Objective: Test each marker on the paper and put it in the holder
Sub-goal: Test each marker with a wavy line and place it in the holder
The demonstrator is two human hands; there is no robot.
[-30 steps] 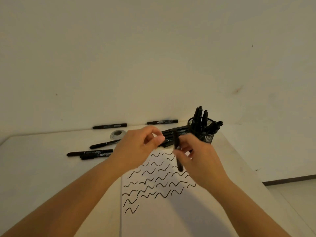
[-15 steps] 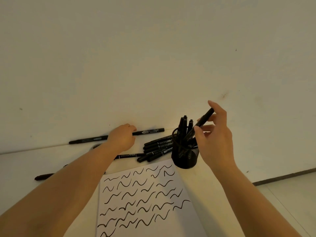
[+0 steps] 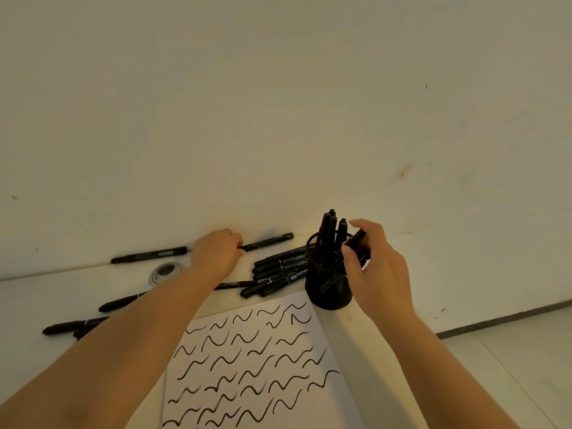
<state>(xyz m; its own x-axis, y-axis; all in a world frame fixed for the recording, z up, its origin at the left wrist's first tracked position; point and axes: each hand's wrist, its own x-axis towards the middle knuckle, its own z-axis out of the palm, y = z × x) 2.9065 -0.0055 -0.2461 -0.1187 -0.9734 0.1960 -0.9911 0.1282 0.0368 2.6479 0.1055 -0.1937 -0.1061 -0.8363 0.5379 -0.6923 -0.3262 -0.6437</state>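
Observation:
A black mesh holder point(image 3: 328, 289) stands on the white table with several black markers point(image 3: 328, 227) upright in it. My right hand point(image 3: 379, 267) pinches a black marker point(image 3: 356, 239) between thumb and fingers, its lower end inside the holder's rim. My left hand point(image 3: 216, 252) rests at the back of the table by the wall, fingers curled over one end of a black marker point(image 3: 267, 242) lying there. A white paper point(image 3: 263, 366) covered with black wavy strokes lies in front of me.
A pile of black markers point(image 3: 278, 270) lies left of the holder. More markers lie by the wall point(image 3: 148, 254) and at the left point(image 3: 120, 303), point(image 3: 65, 328). A round cable port point(image 3: 167, 271) sits in the table. The table's right edge drops to the floor point(image 3: 510, 351).
My right hand has lowered its marker into the holder. My left hand has stayed on the marker by the wall. The view has shifted slightly.

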